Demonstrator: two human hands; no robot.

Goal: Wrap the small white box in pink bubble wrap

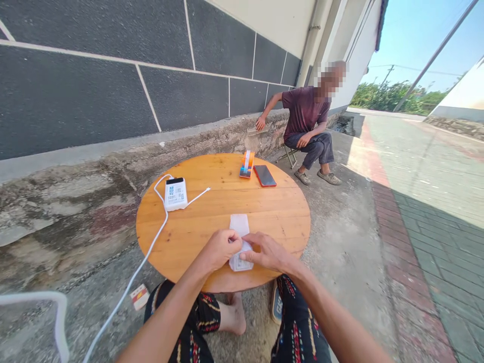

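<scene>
A whitish, translucent wrapping strip (239,224), perhaps bubble wrap, lies lengthwise on the round wooden table near its front edge. Its near end forms a flat packet (242,262) with faint markings; the contents cannot be made out. My left hand (223,248) is closed, with thumb and fingertips pinched at the strip's left edge. My right hand (266,252) grips the packet from the right, thumb on its near part and fingers across the strip. Both hands nearly meet over the packet's middle, and the fingers partly cover it.
On the wooden table (204,222) are an orange tape dispenser (246,165), a red-edged phone (265,176) and a white power bank (176,194) with a white cable (151,248) running off the left edge. A person (308,116) sits by the wall. A small box (139,297) lies on the ground.
</scene>
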